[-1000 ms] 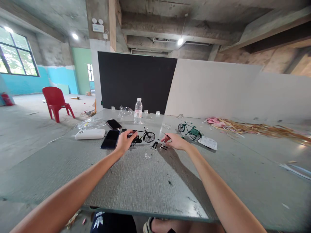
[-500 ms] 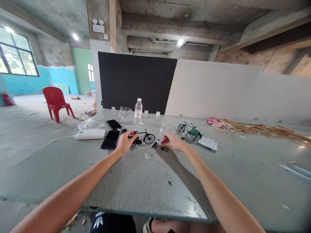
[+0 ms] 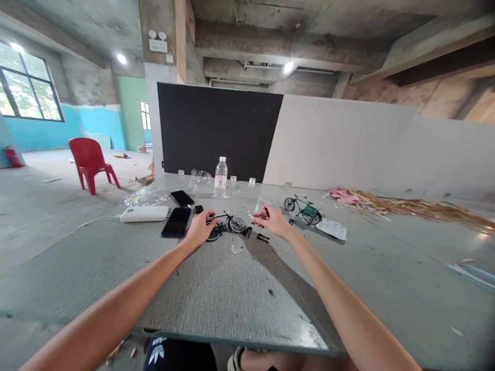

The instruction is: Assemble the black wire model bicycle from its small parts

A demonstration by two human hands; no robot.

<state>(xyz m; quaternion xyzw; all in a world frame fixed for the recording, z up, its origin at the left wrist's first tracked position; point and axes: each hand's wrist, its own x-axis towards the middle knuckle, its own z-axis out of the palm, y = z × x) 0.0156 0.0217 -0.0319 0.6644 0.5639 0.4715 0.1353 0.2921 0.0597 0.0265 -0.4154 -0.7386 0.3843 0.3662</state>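
Observation:
My left hand [image 3: 200, 228] is closed on the rear part of a small black model bicycle [image 3: 222, 223], which leans over on the table with its front wheel to the right. My right hand [image 3: 274, 222] is closed around a thin dark stick-like tool [image 3: 264, 203] that points up and left; its exact kind is too small to tell. Whether the fingertips also pinch a small part is unclear. Just below them lie small black pieces [image 3: 263, 237] and another dark part [image 3: 247, 232]. Right of that hand stands a green model bicycle [image 3: 303, 209].
On the left are a dark phone [image 3: 176, 222], a second phone [image 3: 181, 198] and a white power bank [image 3: 144, 214] with a cable. A water bottle [image 3: 220, 178] stands behind the black bicycle. A white blister tray [image 3: 331, 229] and straw-like strips [image 3: 402, 205] lie to the right.
The black bicycle has tipped from nearly upright to leaning over. My right hand has turned and risen slightly, so its thin tool now points more upward.

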